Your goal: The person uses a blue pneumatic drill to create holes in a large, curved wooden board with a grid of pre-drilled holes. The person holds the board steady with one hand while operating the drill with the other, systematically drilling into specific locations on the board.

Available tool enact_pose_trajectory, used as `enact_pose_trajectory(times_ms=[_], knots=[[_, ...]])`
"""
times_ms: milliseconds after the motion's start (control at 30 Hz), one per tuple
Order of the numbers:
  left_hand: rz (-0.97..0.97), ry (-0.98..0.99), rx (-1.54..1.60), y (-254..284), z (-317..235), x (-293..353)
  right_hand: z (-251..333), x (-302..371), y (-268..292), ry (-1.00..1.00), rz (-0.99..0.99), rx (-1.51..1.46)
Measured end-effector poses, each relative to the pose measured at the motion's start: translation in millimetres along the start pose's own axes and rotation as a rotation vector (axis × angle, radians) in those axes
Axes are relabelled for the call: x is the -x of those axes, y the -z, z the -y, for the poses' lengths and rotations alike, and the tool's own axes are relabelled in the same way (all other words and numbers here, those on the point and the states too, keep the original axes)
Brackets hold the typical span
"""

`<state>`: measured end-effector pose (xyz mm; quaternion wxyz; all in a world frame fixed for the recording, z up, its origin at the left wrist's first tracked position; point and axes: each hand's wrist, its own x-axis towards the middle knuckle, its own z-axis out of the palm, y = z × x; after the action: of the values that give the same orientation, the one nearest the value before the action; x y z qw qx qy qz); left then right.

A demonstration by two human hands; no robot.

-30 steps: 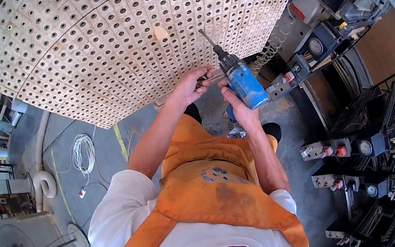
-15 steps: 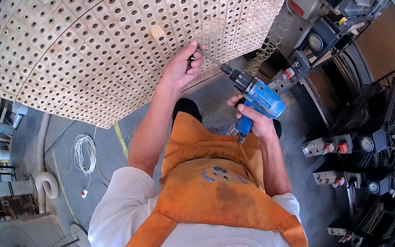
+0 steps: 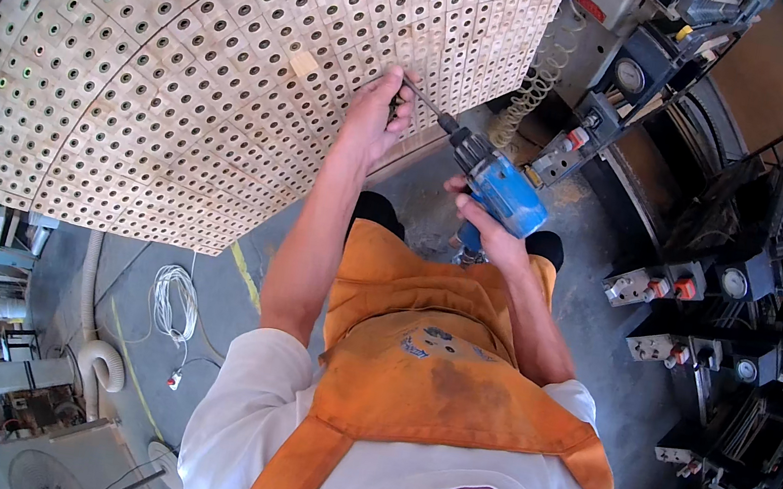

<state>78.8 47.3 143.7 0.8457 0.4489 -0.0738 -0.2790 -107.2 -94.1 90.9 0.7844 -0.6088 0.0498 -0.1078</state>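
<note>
Perforated wooden panel point(image 3: 196, 67), one blue drill point(image 3: 499, 192), two hands.

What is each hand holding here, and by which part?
Right hand grips the blue cordless drill by its handle; left hand pinches something small at the bit tip, unclear what.

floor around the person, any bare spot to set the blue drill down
Bare grey floor lies to the person's right, between the orange apron and the gauge units. Another patch sits under the block panel's lower edge, bordered by the coiled white cable. The machinery side at the right rim is crowded.
</note>
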Motion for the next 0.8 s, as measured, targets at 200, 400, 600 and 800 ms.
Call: enact_pose_trajectory(times_ms=[200,400,600,800], knots=[[0.017,0.062,0.130,10.5,8.1,3.7,2.5,-17.5,-19.5,-0.007,-0.013,-0.104],[0.013,0.253,0.206,44.2,52.1,28.5,4.1,-22.1,-24.5,0.039,-0.047,-0.031],[0.028,0.286,0.237,56.0,69.9,39.7,7.7,-21.4,-26.5,0.055,-0.062,0.066],[0.085,0.238,0.124,51.7,51.6,46.6,-0.8,-24.3,-26.3,0.134,-0.072,0.096]])
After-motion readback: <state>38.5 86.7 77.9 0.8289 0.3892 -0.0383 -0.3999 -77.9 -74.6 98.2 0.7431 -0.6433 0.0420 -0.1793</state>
